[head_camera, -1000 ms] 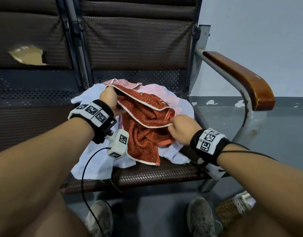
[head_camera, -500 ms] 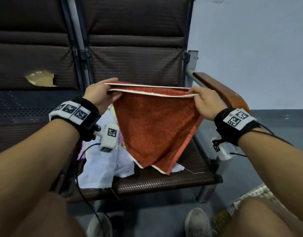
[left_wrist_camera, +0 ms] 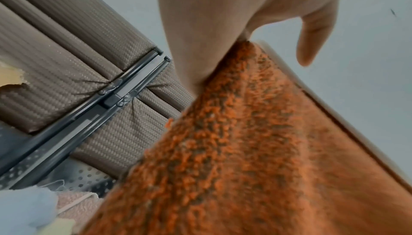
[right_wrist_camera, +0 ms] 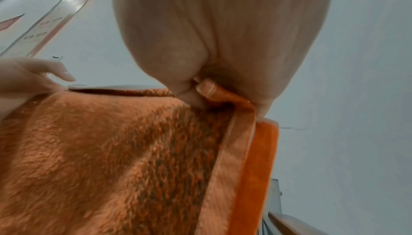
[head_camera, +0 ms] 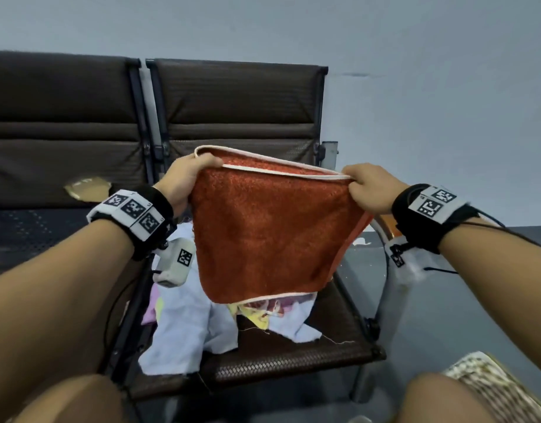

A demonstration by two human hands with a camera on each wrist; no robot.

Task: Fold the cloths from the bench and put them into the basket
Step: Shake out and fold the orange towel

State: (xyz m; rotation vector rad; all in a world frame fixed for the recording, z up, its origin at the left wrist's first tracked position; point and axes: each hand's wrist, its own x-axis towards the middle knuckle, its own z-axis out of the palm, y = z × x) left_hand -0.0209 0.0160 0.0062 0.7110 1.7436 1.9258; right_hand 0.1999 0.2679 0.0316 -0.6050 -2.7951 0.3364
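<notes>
Hanging in the air above the bench seat (head_camera: 293, 361), an orange terry towel (head_camera: 269, 233) w/ pale trim is stretched between both hands, doubled over so two trimmed edges run side by side along the top. Left hand (head_camera: 183, 181) pinches the top-left corner, thumb on the near side & fingers curled behind the cloth; in the left wrist view one finger (left_wrist_camera: 312, 44) sticks out loose past the trim, not touching it. Right hand (head_camera: 370, 187) grips the top-right corner, fingers closed tight on the bunched trim, which the right wrist view shows squeezed between thumb & fingers. Towel's lower edge hangs just over the cloth pile, whether touching it or not can't be told. On the seat under it lies the rest of the pile: a light blue cloth (head_camera: 183, 331) spilling toward the front edge, plus pink, yellow & patterned bits (head_camera: 263, 309) half hidden behind the towel. Woven basket (head_camera: 489, 383) sits on the floor at lower right, by the person's right knee, well apart from the towel. Bench backrest (head_camera: 232, 102) is dark brown, w/ a torn patch (head_camera: 86, 187) on the neighbouring seat's padding at left.
</notes>
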